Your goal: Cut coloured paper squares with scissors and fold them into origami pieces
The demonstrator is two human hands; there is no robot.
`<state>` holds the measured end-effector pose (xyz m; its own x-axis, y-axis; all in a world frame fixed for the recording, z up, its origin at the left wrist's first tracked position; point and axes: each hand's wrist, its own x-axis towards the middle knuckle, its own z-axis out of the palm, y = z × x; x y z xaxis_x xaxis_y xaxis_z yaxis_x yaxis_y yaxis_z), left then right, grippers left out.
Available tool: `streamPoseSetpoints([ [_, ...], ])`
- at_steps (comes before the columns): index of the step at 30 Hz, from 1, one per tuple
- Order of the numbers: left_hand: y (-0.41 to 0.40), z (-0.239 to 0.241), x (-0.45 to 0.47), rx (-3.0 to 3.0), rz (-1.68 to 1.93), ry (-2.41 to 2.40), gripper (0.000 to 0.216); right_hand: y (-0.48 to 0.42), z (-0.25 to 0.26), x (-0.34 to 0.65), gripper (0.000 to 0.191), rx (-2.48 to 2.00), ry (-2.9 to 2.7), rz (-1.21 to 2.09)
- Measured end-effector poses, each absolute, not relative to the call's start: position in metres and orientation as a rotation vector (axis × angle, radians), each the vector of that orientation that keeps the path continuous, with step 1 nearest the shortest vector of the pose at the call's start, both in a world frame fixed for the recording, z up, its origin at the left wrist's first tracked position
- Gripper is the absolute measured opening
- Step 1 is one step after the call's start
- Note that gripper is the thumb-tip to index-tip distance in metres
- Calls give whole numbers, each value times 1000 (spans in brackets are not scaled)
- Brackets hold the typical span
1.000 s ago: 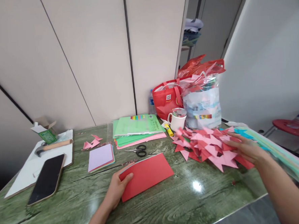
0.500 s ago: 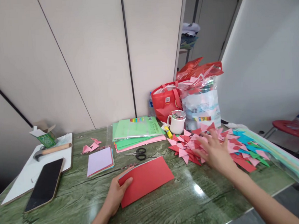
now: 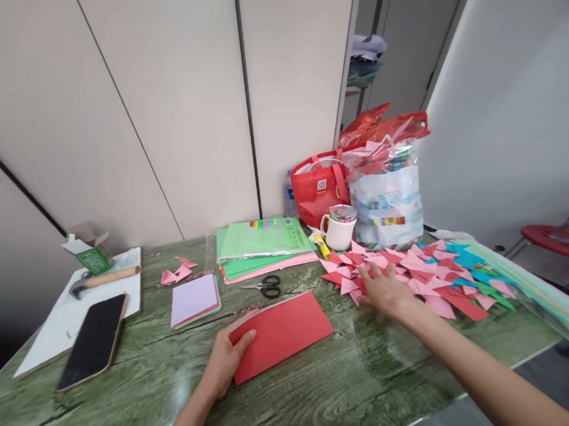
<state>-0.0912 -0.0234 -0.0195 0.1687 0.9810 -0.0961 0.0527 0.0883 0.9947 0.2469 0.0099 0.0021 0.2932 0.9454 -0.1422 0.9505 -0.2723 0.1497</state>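
Low in the middle of the frame, the left hand [image 3: 228, 359] clamps the left end of a red paper [image 3: 287, 335] between thumb and fingers, with scissors [image 3: 268, 286] just beyond. Right of centre, the right hand [image 3: 387, 291] spreads its fingers apart on the paper pieces [image 3: 426, 274], hemmed in behind by a white mug [image 3: 340, 233] and a printed bag [image 3: 386, 197]. A phone [image 3: 94, 340] lies lower left.
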Motion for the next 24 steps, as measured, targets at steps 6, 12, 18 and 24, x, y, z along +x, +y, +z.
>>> streamPoseSetpoints([
  [6,-24,-20,-92,1257,1000,1126,51,16,1,238,57,2249,1884,93],
  [12,-22,-21,-91,1246,973,1125,54,26,-9,207,46,2213,2019,132],
  [18,-23,-19,-91,1255,973,1134,53,41,-8,194,47,2363,1959,105],
  [24,-20,-21,-93,1305,984,1169,53,36,31,230,53,2517,2121,-14],
])
